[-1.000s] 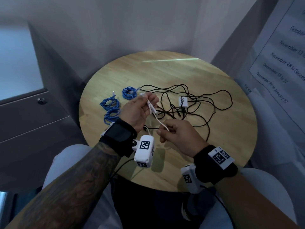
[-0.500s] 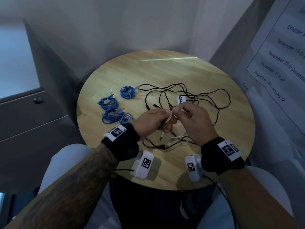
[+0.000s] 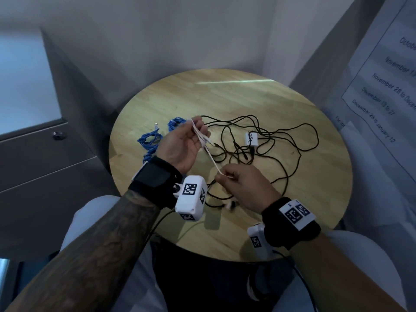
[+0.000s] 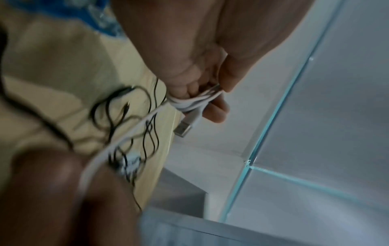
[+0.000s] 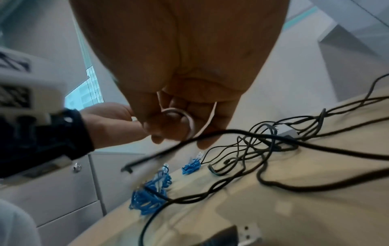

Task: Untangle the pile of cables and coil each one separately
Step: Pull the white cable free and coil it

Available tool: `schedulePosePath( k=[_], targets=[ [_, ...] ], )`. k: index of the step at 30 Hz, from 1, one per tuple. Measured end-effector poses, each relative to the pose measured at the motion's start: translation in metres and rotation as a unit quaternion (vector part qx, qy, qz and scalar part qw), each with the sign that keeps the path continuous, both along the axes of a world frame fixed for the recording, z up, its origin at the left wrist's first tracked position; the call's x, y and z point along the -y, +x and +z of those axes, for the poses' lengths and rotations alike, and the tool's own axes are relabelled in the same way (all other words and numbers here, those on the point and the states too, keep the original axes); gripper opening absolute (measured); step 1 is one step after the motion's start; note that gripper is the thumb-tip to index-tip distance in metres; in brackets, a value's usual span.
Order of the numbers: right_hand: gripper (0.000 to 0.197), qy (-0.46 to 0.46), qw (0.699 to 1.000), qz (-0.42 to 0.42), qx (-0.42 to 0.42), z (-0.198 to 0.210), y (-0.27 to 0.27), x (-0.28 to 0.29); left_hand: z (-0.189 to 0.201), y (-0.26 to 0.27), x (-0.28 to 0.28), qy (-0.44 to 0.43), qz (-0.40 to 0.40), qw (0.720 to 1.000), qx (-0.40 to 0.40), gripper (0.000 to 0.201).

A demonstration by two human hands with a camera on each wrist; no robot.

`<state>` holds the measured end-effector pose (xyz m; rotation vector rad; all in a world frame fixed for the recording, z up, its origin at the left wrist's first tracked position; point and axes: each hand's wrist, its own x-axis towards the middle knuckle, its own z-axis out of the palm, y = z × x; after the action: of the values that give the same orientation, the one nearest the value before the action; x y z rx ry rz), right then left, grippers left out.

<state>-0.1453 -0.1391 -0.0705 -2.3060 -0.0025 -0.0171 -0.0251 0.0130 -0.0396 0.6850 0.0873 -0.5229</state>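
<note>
A thin white cable (image 3: 211, 157) runs taut between my two hands above the round wooden table (image 3: 315, 199). My left hand (image 3: 198, 132) grips several folded loops of it; in the left wrist view the white loops (image 4: 194, 101) sit between thumb and fingers, with a USB plug (image 4: 183, 130) hanging below. My right hand (image 3: 222, 176) pinches the cable's lower stretch, which curls round a finger in the right wrist view as a white loop (image 5: 189, 122). Behind the hands, tangled black cables (image 3: 265, 140) sprawl across the table.
Three coiled blue cables (image 3: 149, 140) lie at the table's left, partly hidden by my left hand. A small white adapter (image 3: 251, 138) sits in the black tangle. A loose plug (image 3: 230, 205) lies near my right wrist. A grey cabinet (image 3: 45, 165) stands left.
Half a second ago my hands met over the middle of the table. They have drawn apart since: the left went up and back with the loops, the right came toward me, stretching the white cable.
</note>
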Motion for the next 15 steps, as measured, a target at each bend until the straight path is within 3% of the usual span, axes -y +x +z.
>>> schedulePosePath(
  k=[2,3,6,8,9,13,15],
  targets=[
    [0.021,0.009,1.0,0.012,0.021,0.002,-0.002,-0.001,-0.004,0.0,0.002,0.094,0.031,0.992,0.081,0.025],
    [0.021,0.017,0.999,0.016,0.038,0.004,-0.003,-0.002,-0.007,-0.002,0.003,0.168,0.036,0.974,0.146,0.024],
    [0.019,0.039,0.993,-0.006,0.112,0.014,-0.001,-0.001,-0.018,-0.013,0.007,0.372,-0.001,0.857,0.356,0.021],
    [0.014,0.043,0.987,-0.036,0.153,0.022,0.001,0.007,-0.02,-0.021,0.01,0.408,-0.08,0.8,0.432,0.023],
    [0.011,0.035,0.983,-0.049,0.171,0.026,0.001,0.012,-0.018,-0.025,0.011,0.408,-0.127,0.787,0.444,0.028],
    [0.011,-0.042,0.975,-0.082,0.203,0.031,0.003,0.033,-0.006,-0.039,0.017,0.341,-0.266,0.823,0.368,0.034],
    [0.013,-0.02,0.979,-0.084,0.187,0.028,0.005,0.036,-0.005,-0.038,0.017,0.301,-0.291,0.842,0.339,0.034]
  ],
)
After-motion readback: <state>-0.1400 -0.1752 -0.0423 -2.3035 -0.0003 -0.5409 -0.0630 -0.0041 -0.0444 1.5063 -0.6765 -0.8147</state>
